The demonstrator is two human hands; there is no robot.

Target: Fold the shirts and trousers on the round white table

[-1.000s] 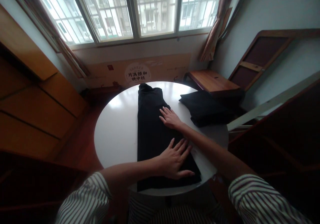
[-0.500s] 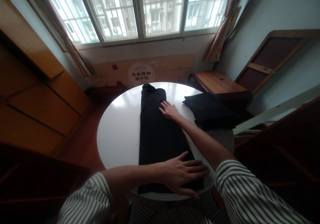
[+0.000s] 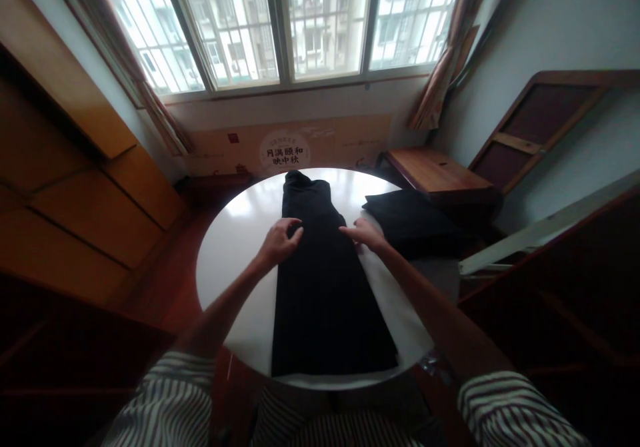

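Observation:
A long black garment (image 3: 325,300), folded into a narrow strip, lies lengthwise on the round white table (image 3: 233,254). Its bunched end points toward the window and its wide end reaches the near rim. At the garment's left edge is my left hand (image 3: 281,242), thumb and forefinger curved and apart over the cloth. My right hand (image 3: 367,234) is at the opposite edge, its fingers closed on the border, where the fabric bulges slightly. The other fingers of both hands are partly hidden.
A second folded black cloth (image 3: 415,224) rests at the table's right side. Beyond it stands a low wooden table (image 3: 435,172). Wooden cabinets (image 3: 95,214) line the left, and dark furniture (image 3: 560,307) stands close on the right. A barred window (image 3: 320,27) is ahead.
My left hand has left the near end and moved forward to the garment's left edge. My right hand has slid from on top of the cloth to its right edge.

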